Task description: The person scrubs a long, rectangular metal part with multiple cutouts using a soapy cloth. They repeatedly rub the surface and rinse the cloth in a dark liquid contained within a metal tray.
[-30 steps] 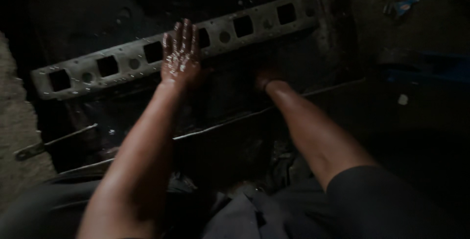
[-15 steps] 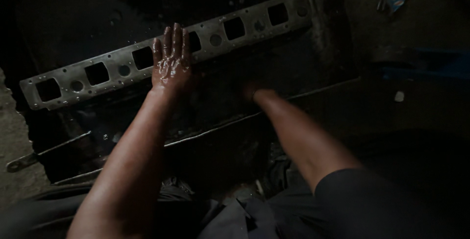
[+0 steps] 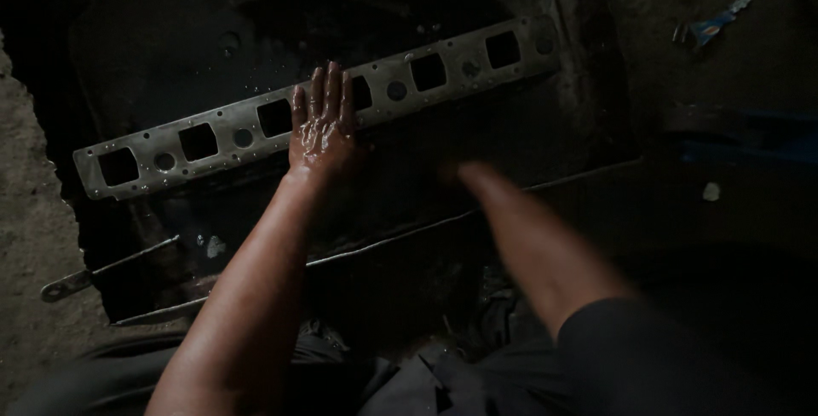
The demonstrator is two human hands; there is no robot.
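I am seeing the right hand (image 3: 464, 173) blurring over the dark tray (image 3: 545, 182); its grip is unreadable. Beyond, the wet left hand (image 3: 324, 130) is lying open, fingers flat on the long metal gasket plate (image 3: 213, 136), which is slanting across the tray.

Dim light falls on a rough concrete floor (image 3: 34, 297), apparently oil-darkened at centre.
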